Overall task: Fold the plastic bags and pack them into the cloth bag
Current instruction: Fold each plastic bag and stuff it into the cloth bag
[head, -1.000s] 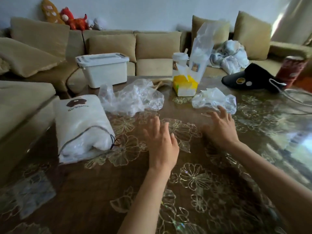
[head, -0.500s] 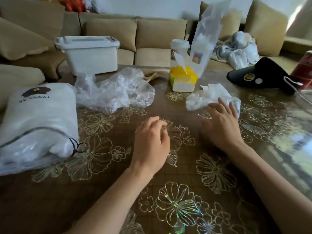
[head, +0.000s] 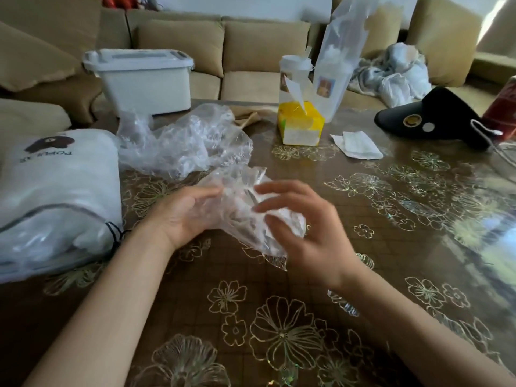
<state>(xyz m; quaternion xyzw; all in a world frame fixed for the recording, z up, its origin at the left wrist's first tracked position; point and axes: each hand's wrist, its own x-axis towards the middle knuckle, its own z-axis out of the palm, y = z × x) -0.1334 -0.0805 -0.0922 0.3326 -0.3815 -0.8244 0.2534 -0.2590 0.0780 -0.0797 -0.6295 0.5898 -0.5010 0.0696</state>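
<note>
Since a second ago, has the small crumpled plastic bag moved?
Yes. The small plastic bag came from right of the yellow tissue box toward the person, between left hand and right hand.

The flower-patterned tabletop is occupied by a cloth bag, a crumpled plastic bag, a yellow tissue box, a tissue and a black cap.

Going off the tissue box on the table: cup and tall bag right behind it, sofa further back. Napkin just to its right, cap further right. Left of it sits a heap of loose plastic bags, storage bin behind-left, cloth bag far left. In front, a crumpled bag between left hand and right hand.
</note>
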